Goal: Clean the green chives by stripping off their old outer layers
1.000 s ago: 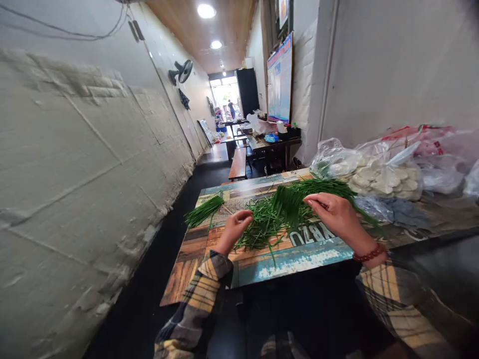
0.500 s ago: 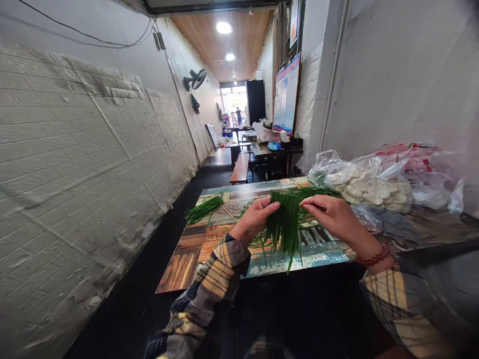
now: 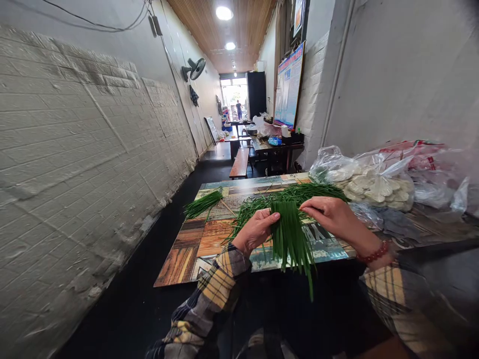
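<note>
My left hand (image 3: 259, 228) is closed on the left edge of a hanging row of green garlic chives (image 3: 288, 229). The blades lie side by side and droop past the table's near edge. My right hand (image 3: 329, 214) pinches at the row's upper right edge, thumb and forefinger together; what sits between the fingertips is too small to make out. Behind both hands, a loose pile of chives (image 3: 310, 192) spreads across the patchwork-patterned table (image 3: 183, 254). Farther left lies a separate chive bundle (image 3: 204, 203) with a thin wooden stick (image 3: 227, 207) poking out.
Clear plastic bags (image 3: 377, 187) with pale flat pieces sit at the table's right, beside a grey cloth (image 3: 396, 223). Beyond the table are a wooden bench (image 3: 239, 163) and more tables. A brick-patterned wall (image 3: 75, 149) runs along the left. A person (image 3: 238, 109) stands far off.
The chive row has swung a little to the right and hangs lower. Both hands stay at its upper edges. The view has tilted slightly.
</note>
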`<state>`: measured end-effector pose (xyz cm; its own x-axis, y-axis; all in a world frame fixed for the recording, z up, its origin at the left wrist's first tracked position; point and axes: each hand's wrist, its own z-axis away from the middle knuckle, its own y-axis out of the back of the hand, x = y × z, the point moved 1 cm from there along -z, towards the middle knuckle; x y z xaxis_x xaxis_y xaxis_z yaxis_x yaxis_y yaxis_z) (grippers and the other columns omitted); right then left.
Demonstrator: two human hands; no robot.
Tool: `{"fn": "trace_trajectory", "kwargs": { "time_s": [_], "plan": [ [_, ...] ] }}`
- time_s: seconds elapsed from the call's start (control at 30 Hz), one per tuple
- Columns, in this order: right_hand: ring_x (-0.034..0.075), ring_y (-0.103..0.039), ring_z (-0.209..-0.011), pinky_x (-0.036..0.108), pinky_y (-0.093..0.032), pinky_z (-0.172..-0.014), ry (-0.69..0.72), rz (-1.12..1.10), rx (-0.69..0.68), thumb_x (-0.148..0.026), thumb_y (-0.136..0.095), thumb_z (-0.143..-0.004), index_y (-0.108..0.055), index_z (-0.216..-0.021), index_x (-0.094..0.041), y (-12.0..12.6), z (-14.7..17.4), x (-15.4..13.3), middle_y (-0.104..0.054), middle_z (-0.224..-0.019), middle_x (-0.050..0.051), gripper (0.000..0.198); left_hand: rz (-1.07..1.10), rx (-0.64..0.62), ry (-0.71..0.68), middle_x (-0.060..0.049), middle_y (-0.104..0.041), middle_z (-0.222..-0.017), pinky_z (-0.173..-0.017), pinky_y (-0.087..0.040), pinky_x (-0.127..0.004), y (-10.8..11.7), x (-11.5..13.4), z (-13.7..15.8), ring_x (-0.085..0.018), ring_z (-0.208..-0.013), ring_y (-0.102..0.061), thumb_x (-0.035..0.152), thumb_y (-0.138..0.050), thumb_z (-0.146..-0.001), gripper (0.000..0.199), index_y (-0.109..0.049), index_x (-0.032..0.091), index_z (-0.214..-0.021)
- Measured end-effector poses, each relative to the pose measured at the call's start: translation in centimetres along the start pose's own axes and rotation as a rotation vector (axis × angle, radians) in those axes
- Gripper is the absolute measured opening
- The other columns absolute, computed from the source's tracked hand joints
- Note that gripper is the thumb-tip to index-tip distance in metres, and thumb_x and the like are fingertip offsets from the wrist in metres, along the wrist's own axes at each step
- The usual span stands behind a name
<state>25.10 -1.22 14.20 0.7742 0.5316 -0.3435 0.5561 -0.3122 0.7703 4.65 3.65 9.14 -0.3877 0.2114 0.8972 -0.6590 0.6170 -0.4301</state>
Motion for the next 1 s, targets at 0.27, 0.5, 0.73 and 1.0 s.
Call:
{"fn": "trace_trajectory", "kwargs": {
  "time_s": [0.27, 0.5, 0.73, 1.0],
  "plan": [
    [0.019, -0.065, -0.078, 0.029, -0.047, -0.068, -0.086, -0.056, -0.057, -0.032, -0.047, -0.089, -0.068, -0.088, -0.024, -1.7, 1.0, 0.4, -0.071, -0.085, 0.002, 0.023, -0.069, 0.036, 0.006, -0.007, -0.070, -0.083, -0.071, -0.046, -0.025, 0.4, -1.2, 0.4, -0.013, -0.071, -0.061, 0.038, -0.077, -0.066, 0.039, -0.069, 0.010, -0.092],
    [0.017, -0.062, -0.072, 0.027, -0.044, -0.064, -0.154, -0.049, -0.047, -0.038, -0.043, -0.091, -0.062, -0.102, -0.021, -1.8, 0.6, -0.7, -0.068, -0.083, 0.002, 0.028, -0.073, -0.015, 0.099, -0.002, -0.065, -0.068, -0.062, -0.043, -0.022, -0.3, -2.5, 0.8, -0.009, -0.059, -0.056, 0.040, -0.080, -0.062, 0.037, -0.066, 0.010, -0.078],
    [0.018, -0.060, -0.064, 0.026, -0.036, -0.056, -0.059, 0.178, -0.093, -0.046, -0.044, -0.091, -0.058, -0.093, -0.022, -4.1, 0.1, -2.3, -0.065, -0.075, 0.002, 0.028, -0.229, -0.071, 0.155, 0.004, -0.052, -0.057, -0.049, -0.030, -0.020, -1.4, -3.3, 0.9, -0.004, -0.049, -0.040, 0.050, -0.076, -0.060, 0.044, -0.056, 0.011, -0.065],
    [0.016, -0.058, -0.065, 0.026, -0.035, -0.059, 0.115, 0.206, -0.125, -0.034, -0.033, -0.097, -0.053, -0.079, -0.021, -5.3, 0.5, -1.5, -0.060, -0.069, 0.002, 0.030, -0.446, -0.040, 0.118, 0.009, -0.026, -0.051, -0.047, -0.014, -0.022, -1.4, -3.2, 1.1, -0.003, -0.050, -0.018, 0.055, -0.072, -0.063, 0.054, -0.038, 0.014, -0.056]
  ]
}}
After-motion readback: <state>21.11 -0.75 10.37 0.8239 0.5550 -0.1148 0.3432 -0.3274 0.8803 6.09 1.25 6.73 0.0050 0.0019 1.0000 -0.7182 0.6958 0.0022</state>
